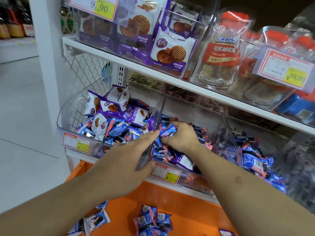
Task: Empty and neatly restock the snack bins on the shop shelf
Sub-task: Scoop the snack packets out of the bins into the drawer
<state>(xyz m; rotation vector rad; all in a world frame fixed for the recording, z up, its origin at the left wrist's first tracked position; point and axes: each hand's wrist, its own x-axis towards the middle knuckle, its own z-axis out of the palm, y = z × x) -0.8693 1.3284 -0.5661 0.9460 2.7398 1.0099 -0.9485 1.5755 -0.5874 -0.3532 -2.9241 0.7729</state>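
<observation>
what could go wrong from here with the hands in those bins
1. The right hand grips a bunch of blue packets from the middle bin; loose ones may slip out and drop.
2. The left bin already mixes purple-and-white biscuit packets with blue ones, so sorting mistakes seem likely.
3. The left hand lies across the clear divider between the bins; pressure there might shift it.

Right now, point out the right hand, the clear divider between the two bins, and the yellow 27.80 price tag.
right hand (180, 137), head view, back of the hand, fingers curled round blue packets.
clear divider (161, 110), head view, upper edge between the bins.
27.80 price tag (171, 178), head view, its yellow patch.
</observation>
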